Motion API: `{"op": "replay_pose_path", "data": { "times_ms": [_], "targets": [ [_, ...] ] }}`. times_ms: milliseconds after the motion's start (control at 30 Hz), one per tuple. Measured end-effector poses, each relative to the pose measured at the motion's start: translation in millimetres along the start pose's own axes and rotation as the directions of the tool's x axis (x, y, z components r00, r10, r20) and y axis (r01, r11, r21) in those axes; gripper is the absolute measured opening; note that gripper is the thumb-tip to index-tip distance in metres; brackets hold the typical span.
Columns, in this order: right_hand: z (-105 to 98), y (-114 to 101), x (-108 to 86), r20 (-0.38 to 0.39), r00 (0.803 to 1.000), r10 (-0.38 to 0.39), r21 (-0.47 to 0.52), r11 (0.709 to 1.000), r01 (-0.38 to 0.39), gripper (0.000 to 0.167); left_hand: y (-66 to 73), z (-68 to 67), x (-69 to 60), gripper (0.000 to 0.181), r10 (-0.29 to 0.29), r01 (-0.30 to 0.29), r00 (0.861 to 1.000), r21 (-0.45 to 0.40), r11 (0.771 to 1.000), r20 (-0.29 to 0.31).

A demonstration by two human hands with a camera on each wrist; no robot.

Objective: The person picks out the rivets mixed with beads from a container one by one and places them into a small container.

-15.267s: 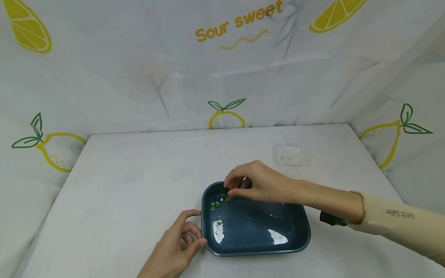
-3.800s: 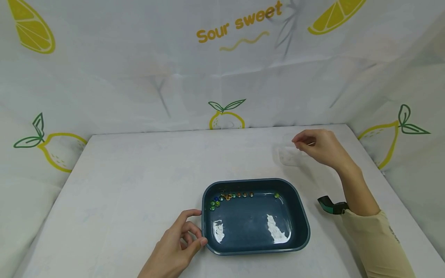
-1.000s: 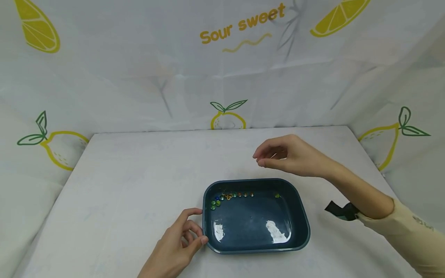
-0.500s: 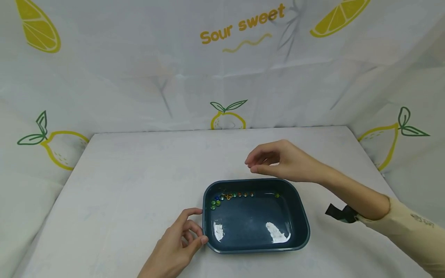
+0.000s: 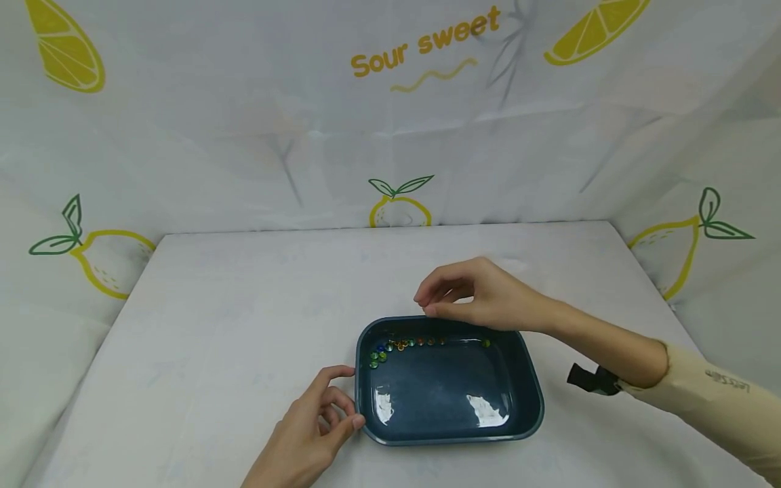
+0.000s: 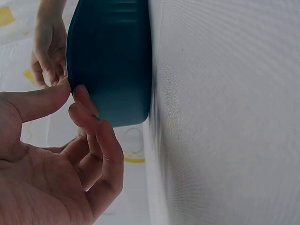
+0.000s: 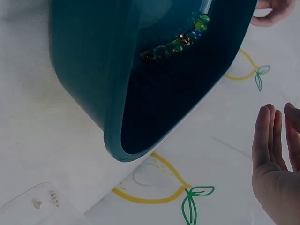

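A dark teal tray (image 5: 451, 393) lies on the white table, with a line of small coloured beads (image 5: 419, 342) along its far left inside. A gold piece (image 5: 400, 346) sits among them. One green bead (image 5: 485, 343) lies apart toward the tray's far right corner. My left hand (image 5: 308, 423) holds the tray's left side, thumb at the rim and index fingertip against the wall. Above the far rim hovers my right hand (image 5: 478, 295); the right wrist view shows a gap between its thumb (image 7: 291, 117) and straight fingers (image 7: 265, 136), with nothing seen between them.
A clear plastic box (image 7: 40, 201) with small gold pieces in it stands on the table, mostly hidden behind my right hand in the head view. A lemon-printed white cloth (image 5: 244, 135) hangs behind the table. A dark strap (image 5: 592, 379) sticks out at my right sleeve.
From over the clear box, my right hand has come left and toward me to the tray's far rim, still lowering this last second. My left hand stays in place.
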State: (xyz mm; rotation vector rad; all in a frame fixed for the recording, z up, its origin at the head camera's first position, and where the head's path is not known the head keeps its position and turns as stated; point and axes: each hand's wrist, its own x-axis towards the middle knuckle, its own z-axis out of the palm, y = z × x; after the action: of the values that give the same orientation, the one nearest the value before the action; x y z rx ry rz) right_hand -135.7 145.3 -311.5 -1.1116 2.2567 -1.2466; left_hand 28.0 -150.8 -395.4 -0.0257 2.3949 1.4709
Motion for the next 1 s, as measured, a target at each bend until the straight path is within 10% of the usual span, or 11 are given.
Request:
{"op": "replay_pose_path", "data": {
  "times_ms": [1000],
  "targets": [
    [42.5, 11.3, 13.8, 0.091, 0.994, 0.053, 0.085, 0.995, -0.061, 0.019, -2.2, -1.6, 0.7, 0.060, 0.038, -0.038, 0.999, 0.007, 0.999, 0.017]
  ]
}}
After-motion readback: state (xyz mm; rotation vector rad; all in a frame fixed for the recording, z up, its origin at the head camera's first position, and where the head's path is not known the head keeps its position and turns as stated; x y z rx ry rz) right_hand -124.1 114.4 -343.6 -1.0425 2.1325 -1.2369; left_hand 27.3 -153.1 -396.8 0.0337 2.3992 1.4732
